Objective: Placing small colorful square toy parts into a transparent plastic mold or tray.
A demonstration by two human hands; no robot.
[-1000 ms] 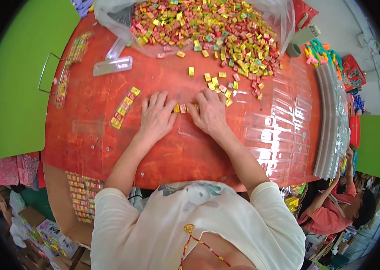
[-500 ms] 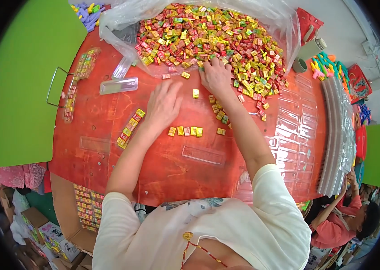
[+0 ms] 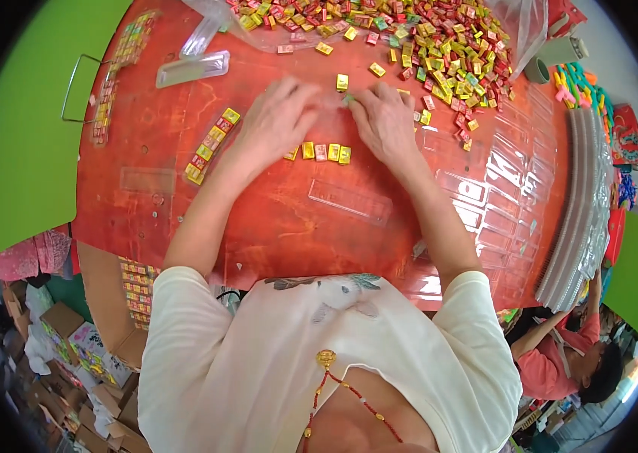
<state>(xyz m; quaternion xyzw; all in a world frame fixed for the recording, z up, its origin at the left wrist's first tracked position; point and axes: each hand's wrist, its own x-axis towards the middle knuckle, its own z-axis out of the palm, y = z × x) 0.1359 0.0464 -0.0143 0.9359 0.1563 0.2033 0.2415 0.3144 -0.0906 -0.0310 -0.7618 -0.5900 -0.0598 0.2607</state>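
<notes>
My left hand (image 3: 275, 122) is over the middle of the red table (image 3: 274, 226), its fingers smeared by motion and pointing toward the right hand. My right hand (image 3: 388, 124) has curled fingers, with a small green box (image 3: 347, 99) at their tips. Between and below the hands stands a short row of small yellow and red boxes (image 3: 321, 152), partly covered by the left hand. Beside my left forearm lies a narrow clear tray filled with such boxes (image 3: 212, 147). A single yellow box (image 3: 342, 82) sits just beyond the hands.
Loose boxes (image 3: 455, 53) are heaped at the far side on plastic sheeting. Empty clear trays (image 3: 349, 202) lie near me and at the left (image 3: 193, 69). Clear trays (image 3: 477, 204) cover the right side, beside a tall tray stack (image 3: 579, 204). A co-worker (image 3: 568, 347) is at lower right.
My right hand has come back from the heap toward me, now with a green box at its fingertips. My left hand has moved closer to it. The view has shifted nearer to me.
</notes>
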